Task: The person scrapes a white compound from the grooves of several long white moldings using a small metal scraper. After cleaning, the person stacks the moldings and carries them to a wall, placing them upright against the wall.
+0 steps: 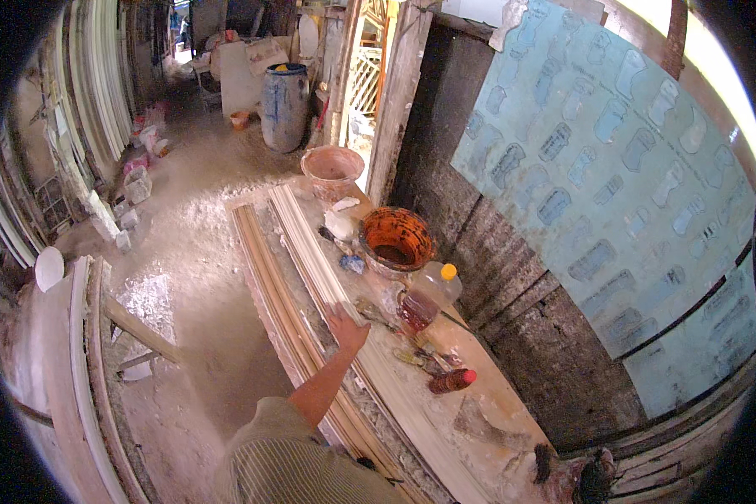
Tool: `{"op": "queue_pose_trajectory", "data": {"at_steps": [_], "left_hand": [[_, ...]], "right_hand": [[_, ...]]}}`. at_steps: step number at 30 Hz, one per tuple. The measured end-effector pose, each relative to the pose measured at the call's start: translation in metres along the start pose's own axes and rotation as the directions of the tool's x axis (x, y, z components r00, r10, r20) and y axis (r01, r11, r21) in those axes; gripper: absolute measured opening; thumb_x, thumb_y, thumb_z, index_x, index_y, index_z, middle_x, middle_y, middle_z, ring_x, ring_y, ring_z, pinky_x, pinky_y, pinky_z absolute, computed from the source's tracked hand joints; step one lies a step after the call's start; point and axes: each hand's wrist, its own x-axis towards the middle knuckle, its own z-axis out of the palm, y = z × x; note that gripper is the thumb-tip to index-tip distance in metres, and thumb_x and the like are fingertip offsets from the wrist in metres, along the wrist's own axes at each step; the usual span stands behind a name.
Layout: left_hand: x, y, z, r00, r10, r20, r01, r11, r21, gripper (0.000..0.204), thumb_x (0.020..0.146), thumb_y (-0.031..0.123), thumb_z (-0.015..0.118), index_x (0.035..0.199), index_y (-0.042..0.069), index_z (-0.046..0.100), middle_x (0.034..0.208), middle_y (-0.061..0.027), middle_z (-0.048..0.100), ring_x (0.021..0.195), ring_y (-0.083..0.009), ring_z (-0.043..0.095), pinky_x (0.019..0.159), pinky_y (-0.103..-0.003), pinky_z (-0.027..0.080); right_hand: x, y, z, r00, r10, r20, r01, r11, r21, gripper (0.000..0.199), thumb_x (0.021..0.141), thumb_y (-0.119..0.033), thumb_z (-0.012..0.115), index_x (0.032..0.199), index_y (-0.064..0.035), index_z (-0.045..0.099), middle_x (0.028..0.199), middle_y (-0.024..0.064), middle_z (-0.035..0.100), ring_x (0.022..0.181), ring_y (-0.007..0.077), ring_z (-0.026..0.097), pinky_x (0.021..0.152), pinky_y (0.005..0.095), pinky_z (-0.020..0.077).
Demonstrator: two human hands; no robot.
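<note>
A striped sleeve (298, 466) fills the lower middle of the view, and from it 1 bare forearm reaches up and away from the camera. Which arm it is cannot be told with certainty; it reads as the left hand (345, 327). The hand lies flat, palm down and fingers spread, resting on a long white moulding strip (311, 256). It grips nothing; it only presses on the strip's surface. No second hand shows.

The white strip runs lengthwise along a dusty workbench (496, 412), from the far end toward the camera. Just beside it, on its left, lies a brown moulding form (265, 269) running parallel to it.

To the right of the hand, on the bench, stands a clear plastic bottle with a yellow cap (428, 294) holding reddish liquid. Nearer the camera lies a small dark bottle with a red cap (452, 380) on its side. Beyond them sits an orange bowl (396, 239) with a dark residue, and farther off a pink bucket (333, 170). A blue barrel (285, 105) stands on the floor in the distance. A pale blue printed sheet (613, 185) covers the wall at right.
</note>
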Motion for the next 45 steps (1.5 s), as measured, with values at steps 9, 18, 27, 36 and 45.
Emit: {"op": "queue_pose_trajectory", "data": {"at_steps": [9,18,27,36,45], "left_hand": [[0.002,0.031,-0.015,0.993,-0.081,0.088,0.075,0.995,0.068,0.112,0.058,0.03,0.089,0.146,0.001,0.026,0.153,-0.0315,0.008,0.144,-0.0467,0.006,0.118,-0.05,0.011],[-0.002,0.029,-0.012,0.998,-0.057,0.037,0.053,0.995,0.082,0.11,0.059,0.034,0.086,0.145,0.0,0.027,0.152,-0.0344,0.008,0.142,-0.0488,0.008,0.118,-0.05,0.011],[-0.001,0.006,-0.012,1.0,0.012,0.015,-0.012,0.999,-0.036,0.104,0.059,0.031,0.088,0.14,0.003,0.029,0.149,-0.0367,0.012,0.141,-0.05,0.012,0.117,-0.052,0.015],[-0.006,-0.014,-0.012,0.996,-0.044,0.076,0.051,0.995,-0.09,0.107,0.062,0.027,0.086,0.145,0.004,0.023,0.153,-0.0304,0.01,0.144,-0.0451,0.006,0.118,-0.053,0.008],[-0.004,-0.033,-0.022,0.987,-0.049,0.156,0.099,0.937,-0.335,0.117,0.067,0.019,0.081,0.152,-0.002,0.002,0.156,-0.0311,0.001,0.146,-0.0444,-0.003,0.12,-0.047,0.004]], "right_hand": [[0.008,-0.02,-0.039,0.984,0.131,-0.12,-0.065,0.895,0.442,0.051,0.089,-0.027,0.059,0.138,-0.0153,0.051,0.119,0.0224,0.061,0.112,0.0377,0.057,0.102,0.0446,0.0436],[0.017,-0.033,-0.061,0.996,0.066,0.058,-0.068,0.997,0.035,0.054,0.07,-0.036,0.077,0.118,-0.0151,0.064,0.112,0.0142,0.064,0.113,0.0312,0.057,0.093,0.0405,0.0497],[0.016,-0.029,-0.061,0.998,-0.061,0.015,0.06,0.995,0.08,0.055,0.072,-0.039,0.078,0.117,-0.0106,0.063,0.109,0.0165,0.064,0.104,0.0323,0.06,0.087,0.042,0.0523],[0.038,-0.034,-0.074,0.997,-0.083,0.006,0.082,0.995,0.062,0.052,0.074,-0.037,0.076,0.116,-0.0098,0.063,0.106,0.0175,0.064,0.099,0.0332,0.061,0.084,0.043,0.0521],[0.075,-0.037,-0.11,0.996,-0.08,-0.026,0.081,0.996,0.045,0.048,0.076,-0.036,0.075,0.114,-0.0089,0.063,0.102,0.0184,0.065,0.095,0.0341,0.062,0.081,0.0441,0.0519]]}}
